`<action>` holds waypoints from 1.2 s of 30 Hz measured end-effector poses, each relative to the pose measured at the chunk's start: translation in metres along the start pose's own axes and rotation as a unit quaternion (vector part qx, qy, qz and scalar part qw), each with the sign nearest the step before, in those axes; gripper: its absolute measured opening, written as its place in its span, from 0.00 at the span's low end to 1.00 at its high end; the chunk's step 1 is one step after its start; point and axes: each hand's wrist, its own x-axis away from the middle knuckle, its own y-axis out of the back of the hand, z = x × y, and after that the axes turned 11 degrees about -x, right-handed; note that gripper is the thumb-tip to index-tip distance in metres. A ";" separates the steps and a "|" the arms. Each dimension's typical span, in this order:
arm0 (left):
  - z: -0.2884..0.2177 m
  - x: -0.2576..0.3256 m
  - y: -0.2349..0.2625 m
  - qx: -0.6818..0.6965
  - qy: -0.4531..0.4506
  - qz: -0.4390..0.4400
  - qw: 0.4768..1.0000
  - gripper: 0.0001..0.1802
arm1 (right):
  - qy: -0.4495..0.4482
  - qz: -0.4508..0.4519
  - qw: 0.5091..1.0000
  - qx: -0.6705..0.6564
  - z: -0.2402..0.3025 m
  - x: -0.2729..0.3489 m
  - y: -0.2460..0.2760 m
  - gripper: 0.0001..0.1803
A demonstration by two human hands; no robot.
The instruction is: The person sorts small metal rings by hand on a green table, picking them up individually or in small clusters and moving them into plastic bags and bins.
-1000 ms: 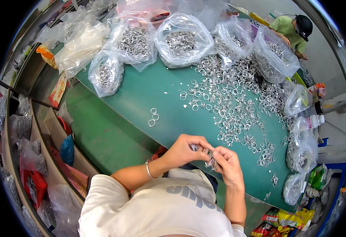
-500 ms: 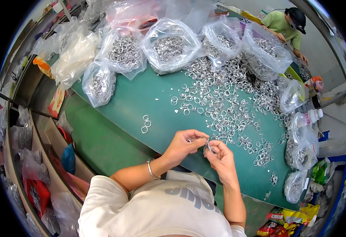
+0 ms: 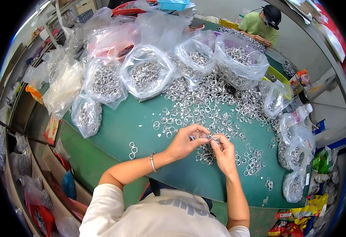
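Note:
Silvery metal rings (image 3: 209, 137) are pinched between my two hands, which meet over the near part of the green table. My left hand (image 3: 186, 143) has its fingers curled, with more rings showing inside its grasp. Thumb and fingers of my right hand (image 3: 224, 153) close on the rings from the other side. Under and between the hands lies a small cluster of rings (image 3: 205, 154). Past them spreads a large heap of loose rings (image 3: 236, 103). Three rings (image 3: 132, 150) lie in a row left of my left hand.
Open clear plastic bags of rings (image 3: 146, 75) line the table's far side. More bags (image 3: 293, 185) stand along the right edge, near a white-capped bottle (image 3: 302, 112). A co-worker (image 3: 261, 25) in a green shirt handles things at the far right. Shelves with bags (image 3: 21, 162) stand left.
My hands have moved forward over the loose rings, still together, and more rings show in my left hand. The view has shifted, and the co-worker's hands have come together.

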 end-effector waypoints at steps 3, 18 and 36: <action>0.013 -0.003 -0.006 0.064 0.040 -0.007 0.997 0.11 | -0.014 -0.019 1.000 -0.007 -0.013 -0.005 0.007 0.05; 0.030 -0.002 0.002 0.184 0.245 0.092 0.947 0.07 | 0.073 -0.090 0.986 0.118 -0.026 -0.003 -0.001 0.08; 0.030 0.005 -0.002 0.143 0.188 0.018 0.972 0.05 | 0.179 -0.025 0.916 0.360 -0.023 0.000 -0.005 0.10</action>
